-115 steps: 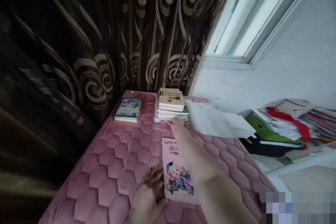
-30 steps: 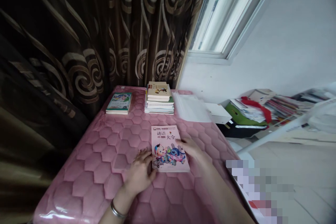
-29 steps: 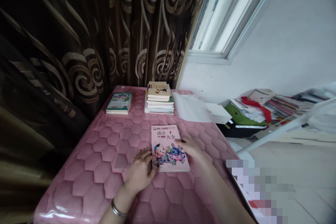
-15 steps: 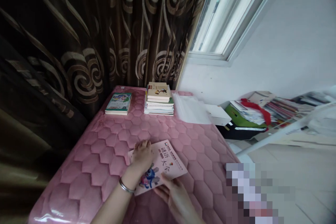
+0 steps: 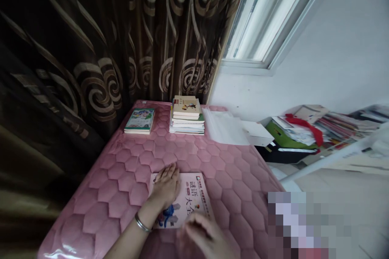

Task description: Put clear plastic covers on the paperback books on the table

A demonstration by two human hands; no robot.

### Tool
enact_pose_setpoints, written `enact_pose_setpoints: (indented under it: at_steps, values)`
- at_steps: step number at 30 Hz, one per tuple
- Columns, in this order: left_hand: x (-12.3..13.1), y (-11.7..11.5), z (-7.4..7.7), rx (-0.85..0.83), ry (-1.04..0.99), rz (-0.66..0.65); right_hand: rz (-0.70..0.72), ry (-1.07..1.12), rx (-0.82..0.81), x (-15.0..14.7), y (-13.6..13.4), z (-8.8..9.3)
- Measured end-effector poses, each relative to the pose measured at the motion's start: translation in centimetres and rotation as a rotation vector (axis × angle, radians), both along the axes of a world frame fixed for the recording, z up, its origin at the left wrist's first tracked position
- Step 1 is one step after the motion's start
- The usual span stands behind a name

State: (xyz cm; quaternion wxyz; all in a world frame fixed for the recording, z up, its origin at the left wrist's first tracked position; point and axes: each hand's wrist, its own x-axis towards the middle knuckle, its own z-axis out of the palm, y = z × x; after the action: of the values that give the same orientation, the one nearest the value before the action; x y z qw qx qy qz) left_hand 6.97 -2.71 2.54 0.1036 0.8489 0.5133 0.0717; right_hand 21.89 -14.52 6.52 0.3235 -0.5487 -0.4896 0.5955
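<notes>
A pink-covered book (image 5: 199, 200) with large Chinese characters and a blue cartoon figure lies on the pink padded surface (image 5: 121, 198). My left hand (image 5: 166, 182), a silver bangle at its wrist, rests flat across the book's left part with its fingers stretched out. Over the book's lower right edge is my right hand (image 5: 203, 232), fingers bent and smeared by motion. Whether it touches the cover or grips anything cannot be made out.
Farther back stand a stack of books (image 5: 187, 115) and a green-edged book pile (image 5: 139, 120). Clear plastic sheets (image 5: 226, 127) and a white box (image 5: 258, 133) lie at the right edge. Patterned curtains (image 5: 158, 36) hang behind; piled papers (image 5: 304, 129) are beyond the right side.
The book has turned from slanted to nearly square with me. My left hand has flattened on it. My right hand has come off its lower edge, fingers curling.
</notes>
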Motion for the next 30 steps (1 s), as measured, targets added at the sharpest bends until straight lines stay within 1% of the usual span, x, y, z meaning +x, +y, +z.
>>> enact_pose_setpoints:
  at_steps: [1,2,3,5,6,7,9,10,11,14,15,16,18,20,22,25,27,30]
  values:
    - [0.0,0.0,0.0,0.005,0.000,0.006,-0.062,-0.134,0.154,0.8,1.3,0.3]
    - [0.1,-0.1,0.0,0.012,-0.002,0.008,-0.128,-0.251,0.248,1.6,2.7,0.3]
    - [0.1,-0.1,0.0,0.021,-0.007,0.008,-0.201,-0.361,0.308,2.4,4.3,-0.1]
    - [0.1,-0.2,0.2,0.028,-0.024,0.003,-0.331,-0.573,0.420,3.9,7.5,-1.5]
    - [0.1,-0.3,0.4,0.026,-0.037,-0.005,-0.363,-0.655,0.446,4.5,8.8,-2.4]
    - [0.1,-0.3,0.6,0.021,-0.054,-0.015,-0.363,-0.709,0.433,5.0,9.9,-3.2]
    - [-0.2,-0.2,0.9,0.018,-0.098,-0.006,-0.294,-0.771,0.403,5.4,11.1,-4.5]
    - [-0.5,-0.2,1.1,0.028,-0.126,0.027,-0.268,-0.796,0.392,5.4,11.4,-4.8]
    - [-1.0,-0.1,1.2,0.048,-0.156,0.089,-0.255,-0.816,0.388,5.3,11.4,-4.9]
    - [-3.0,0.2,1.3,0.103,-0.238,0.383,-0.253,-0.814,0.350,4.8,11.1,-4.5]
    - [-3.8,0.4,1.3,0.087,-0.259,0.464,-0.246,-0.786,0.324,4.7,11.0,-4.3]
    - [-4.5,0.5,1.3,0.041,-0.276,0.506,-0.242,-0.753,0.296,4.6,11.0,-4.1]
    - [-5.8,0.6,1.3,-0.061,-0.310,0.545,-0.259,-0.702,0.242,4.6,11.1,-3.8]
    - [-6.4,0.6,1.5,-0.117,-0.338,0.558,-0.298,-0.674,0.208,4.7,11.4,-3.8]
    - [-6.6,0.7,1.7,-0.120,-0.351,0.575,-0.314,-0.650,0.186,5.0,11.7,-3.9]
    - [-6.5,0.9,2.0,-0.115,-0.343,0.571,-0.279,-0.615,0.149,5.4,12.1,-4.1]
    - [-6.4,1.2,1.9,-0.126,-0.339,0.564,-0.261,-0.608,0.143,5.6,12.2,-4.3]
    - [-6.5,1.8,1.3,-0.152,-0.344,0.571,-0.272,-0.605,0.174,5.6,12.1,-4.4]
